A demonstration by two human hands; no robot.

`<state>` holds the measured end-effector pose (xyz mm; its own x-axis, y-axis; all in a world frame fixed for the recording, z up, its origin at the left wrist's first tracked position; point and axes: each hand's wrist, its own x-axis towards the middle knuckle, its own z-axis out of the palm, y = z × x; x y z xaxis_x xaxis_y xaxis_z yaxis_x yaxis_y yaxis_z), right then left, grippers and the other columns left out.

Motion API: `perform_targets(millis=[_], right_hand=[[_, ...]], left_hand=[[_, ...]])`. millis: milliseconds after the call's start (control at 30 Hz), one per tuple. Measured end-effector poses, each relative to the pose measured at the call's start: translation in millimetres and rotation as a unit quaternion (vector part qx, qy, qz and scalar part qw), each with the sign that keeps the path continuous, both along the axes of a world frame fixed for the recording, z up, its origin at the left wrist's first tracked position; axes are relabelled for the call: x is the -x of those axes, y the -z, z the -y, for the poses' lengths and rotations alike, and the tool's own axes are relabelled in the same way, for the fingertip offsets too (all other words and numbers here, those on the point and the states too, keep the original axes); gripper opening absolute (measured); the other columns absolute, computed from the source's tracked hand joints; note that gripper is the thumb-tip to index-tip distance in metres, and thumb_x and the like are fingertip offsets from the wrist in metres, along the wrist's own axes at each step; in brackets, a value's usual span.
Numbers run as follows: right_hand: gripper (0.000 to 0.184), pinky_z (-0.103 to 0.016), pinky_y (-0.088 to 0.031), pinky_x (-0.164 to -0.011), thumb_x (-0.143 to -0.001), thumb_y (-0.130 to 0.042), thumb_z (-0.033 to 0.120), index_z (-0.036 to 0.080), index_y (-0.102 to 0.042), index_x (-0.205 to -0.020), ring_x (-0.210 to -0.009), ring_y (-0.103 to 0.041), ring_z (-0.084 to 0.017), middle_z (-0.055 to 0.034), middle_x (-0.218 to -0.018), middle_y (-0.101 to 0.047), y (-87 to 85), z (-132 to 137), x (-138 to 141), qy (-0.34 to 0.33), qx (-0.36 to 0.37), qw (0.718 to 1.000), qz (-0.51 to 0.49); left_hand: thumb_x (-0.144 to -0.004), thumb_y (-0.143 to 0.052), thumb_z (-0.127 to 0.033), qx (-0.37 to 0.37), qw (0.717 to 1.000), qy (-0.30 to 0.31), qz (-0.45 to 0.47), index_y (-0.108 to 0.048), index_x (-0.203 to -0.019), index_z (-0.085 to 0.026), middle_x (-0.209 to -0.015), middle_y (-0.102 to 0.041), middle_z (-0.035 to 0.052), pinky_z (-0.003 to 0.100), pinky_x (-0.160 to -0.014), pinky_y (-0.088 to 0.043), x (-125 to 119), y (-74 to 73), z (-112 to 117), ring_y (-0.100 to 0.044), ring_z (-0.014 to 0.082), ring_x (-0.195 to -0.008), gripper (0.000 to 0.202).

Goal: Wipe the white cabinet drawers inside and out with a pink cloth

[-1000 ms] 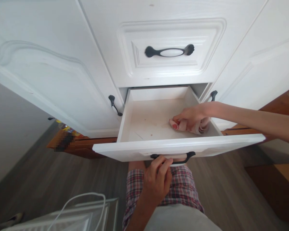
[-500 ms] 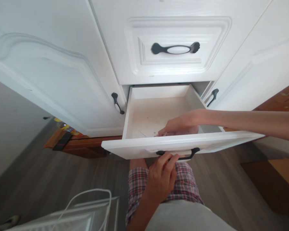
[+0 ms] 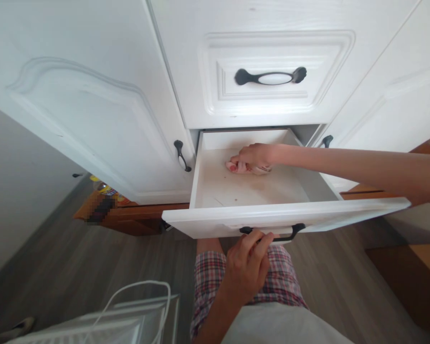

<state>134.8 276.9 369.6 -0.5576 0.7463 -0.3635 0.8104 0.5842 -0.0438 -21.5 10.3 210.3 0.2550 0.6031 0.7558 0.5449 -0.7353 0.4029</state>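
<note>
The white drawer (image 3: 204, 222) stands pulled out of the cabinet in front of this person. Over the drawer's floor, towards its back, the right hand (image 3: 256, 155) has its grip closed on a bunched pale cloth (image 3: 262, 170) with a red patch showing at one end. At the drawer's front, the left hand (image 3: 247, 270) has its fingers hooked on the dark handle (image 3: 295, 231), thumb side out of my sight. A few small dark specks (image 3: 235, 199) mark the drawer's floor between the cloth and the front panel. Above the drawer is a shut one with a matching handle (image 3: 271, 77). Well left of the drawer sits something yellow-labelled, apparently a bottle (image 3: 108, 191); below it to the right, a brown box (image 3: 404, 286).
</note>
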Motion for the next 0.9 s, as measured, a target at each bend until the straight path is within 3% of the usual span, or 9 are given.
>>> perform_targets(millis=[133, 233, 333, 433, 600, 767, 833, 900], right_hand=[[0.045, -0.031, -0.036, -0.074, -0.088, -0.070, 0.006, 0.023, -0.071, -0.129, -0.095, -0.069, -0.021, -0.0123, -0.120, -0.075, 11.0, -41, -2, -0.006, -0.141, 0.988, 0.065], [0.036, -0.032, -0.039, -0.074, -0.093, -0.065, 0.010, 0.022, -0.073, -0.126, -0.100, -0.071, -0.027, -0.0150, -0.120, -0.075, 14.4, -54, 2, 0.002, -0.137, 0.989, 0.051], [0.044, -0.034, -0.044, -0.079, -0.094, -0.065, 0.010, 0.022, -0.072, -0.136, -0.106, -0.072, -0.032, -0.0154, -0.122, -0.076, 17.0, -54, 17, 0.002, -0.126, 0.992, 0.025], [0.048, -0.037, -0.048, -0.091, -0.098, -0.060, 0.010, 0.019, -0.069, -0.144, -0.119, -0.071, -0.034, -0.0181, -0.135, -0.073, 23.1, -49, 46, -0.013, -0.166, 0.986, -0.001], [0.041, -0.041, -0.051, -0.100, -0.101, -0.053, 0.010, 0.009, -0.071, -0.138, -0.122, -0.070, -0.034, -0.0247, -0.144, -0.067, 34.5, -36, 88, -0.064, -0.205, 0.977, -0.009], [0.044, -0.037, -0.052, -0.091, -0.097, -0.062, 0.013, 0.020, -0.071, -0.140, -0.111, -0.071, -0.030, -0.0165, -0.139, -0.067, 31.4, -12, 78, -0.084, -0.142, 0.985, -0.048], [0.048, -0.035, -0.051, -0.084, -0.092, -0.068, 0.014, 0.026, -0.072, -0.139, -0.099, -0.070, -0.026, -0.0121, -0.129, -0.068, 24.8, 6, 66, -0.124, -0.067, 0.986, -0.091], [0.047, -0.034, -0.051, -0.080, -0.088, -0.073, 0.015, 0.028, -0.075, -0.132, -0.091, -0.068, -0.024, -0.0080, -0.121, -0.069, 17.6, 28, 57, -0.182, 0.052, 0.969, -0.159]], left_hand=[[-0.114, -0.051, -0.015, -0.002, 1.000, -0.006, -0.002, -0.063, -0.150, -0.019, -0.128, -0.075, 0.0114, 0.030, -0.103, -0.065, 0, -1.7, 1, -0.077, 0.0189, -0.117, 0.039], [-0.115, -0.049, -0.016, 0.002, 1.000, -0.006, 0.001, -0.062, -0.151, -0.019, -0.129, -0.075, 0.0114, 0.030, -0.104, -0.065, -1, -0.5, 2, -0.077, 0.0186, -0.119, 0.039], [-0.115, -0.049, -0.017, -0.003, 1.000, -0.017, 0.011, -0.063, -0.150, -0.019, -0.127, -0.075, 0.0110, 0.030, -0.104, -0.065, -4, 2.2, 1, -0.077, 0.0186, -0.119, 0.037], [-0.114, -0.050, -0.015, -0.020, 0.999, -0.021, 0.015, -0.064, -0.147, -0.018, -0.124, -0.075, 0.0107, 0.029, -0.103, -0.065, -4, 4.1, -2, -0.077, 0.0181, -0.117, 0.036], [-0.112, -0.053, -0.013, -0.028, 1.000, -0.007, 0.002, -0.064, -0.148, -0.019, -0.126, -0.076, 0.0104, 0.029, -0.105, -0.064, 0, 4.4, -4, -0.077, 0.0180, -0.116, 0.038], [-0.112, -0.053, -0.013, -0.025, 0.999, -0.016, 0.019, -0.064, -0.148, -0.019, -0.125, -0.076, 0.0099, 0.029, -0.105, -0.064, -4, 7.9, -2, -0.078, 0.0183, -0.116, 0.039], [-0.111, -0.053, -0.013, -0.032, 0.999, -0.019, 0.026, -0.065, -0.147, -0.018, -0.123, -0.076, 0.0099, 0.029, -0.105, -0.064, -7, 10.5, -2, -0.078, 0.0182, -0.115, 0.038], [-0.111, -0.053, -0.012, -0.036, 0.999, -0.021, 0.028, -0.065, -0.146, -0.018, -0.122, -0.076, 0.0098, 0.028, -0.105, -0.063, -8, 13.1, -3, -0.078, 0.0181, -0.114, 0.038]])
